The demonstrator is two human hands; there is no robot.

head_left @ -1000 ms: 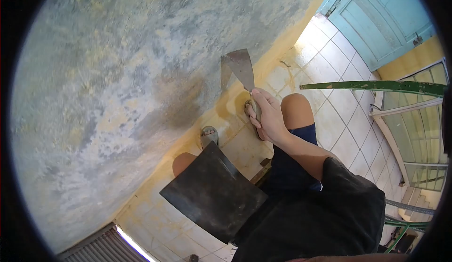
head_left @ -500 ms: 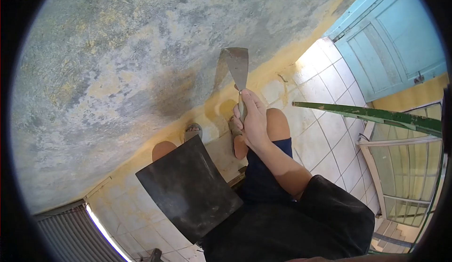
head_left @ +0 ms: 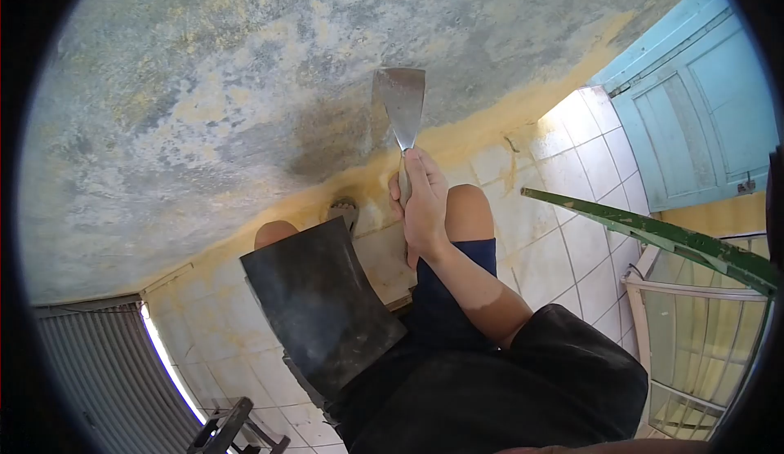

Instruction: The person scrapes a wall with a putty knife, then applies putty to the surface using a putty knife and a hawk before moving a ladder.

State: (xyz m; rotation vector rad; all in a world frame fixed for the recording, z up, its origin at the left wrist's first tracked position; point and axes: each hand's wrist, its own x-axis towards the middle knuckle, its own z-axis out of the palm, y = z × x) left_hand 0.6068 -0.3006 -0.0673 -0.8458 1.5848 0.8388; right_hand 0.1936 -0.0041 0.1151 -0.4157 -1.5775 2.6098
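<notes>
My right hand [head_left: 425, 205] is wrapped around the handle of a putty knife [head_left: 403, 103] with a wide, flared metal blade. The blade points away from me, its broad edge at the patchy grey and yellow wall [head_left: 237, 111], with its shadow close along its left side. Over my left thigh lies a dark, flat, slightly curved sheet [head_left: 322, 299]. My left hand does not show in the view.
Pale floor tiles [head_left: 563, 250] run along the wall's foot. A green painted bar [head_left: 653, 229] juts in from the right, beside a pale metal-framed rack [head_left: 702, 323]. A blue door [head_left: 694, 95] stands at upper right, a corrugated shutter [head_left: 114, 380] at lower left, and a dark stool-like frame [head_left: 233, 429] near it.
The putty knife has come nearer the wall, its blade and shadow now almost meeting. My view has shifted, bringing more of the dark frame into sight at lower left.
</notes>
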